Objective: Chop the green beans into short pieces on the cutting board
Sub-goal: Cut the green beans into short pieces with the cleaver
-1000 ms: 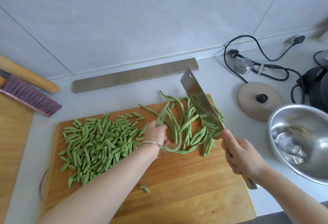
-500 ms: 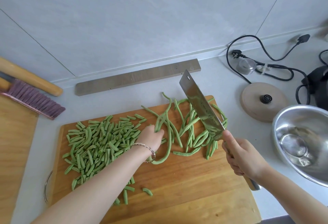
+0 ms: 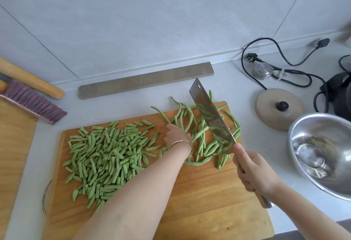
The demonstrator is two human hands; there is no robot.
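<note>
A wooden cutting board [image 3: 199,198] lies on the grey counter. A heap of short cut bean pieces [image 3: 106,156] covers its left half. Long whole green beans [image 3: 203,137] lie tangled at its far right. My left hand [image 3: 176,137] rests on the left side of that tangle, fingers curled over the whole beans; I cannot see if it grips any. My right hand [image 3: 254,173] is shut on the handle of a steel cleaver [image 3: 210,116], whose blade is raised and tilted above the whole beans.
A steel bowl [image 3: 322,152] stands right of the board. A round lid [image 3: 279,108], black cables and a dark appliance [image 3: 341,95] sit at the back right. A grey strip [image 3: 146,80] lies behind the board. A brush [image 3: 32,102] and rolling pin [image 3: 30,80] lie at the left.
My left hand pulled back towards the cut pile, then reached forward into the left side of the whole beans again. The cleaver stayed raised over the beans.
</note>
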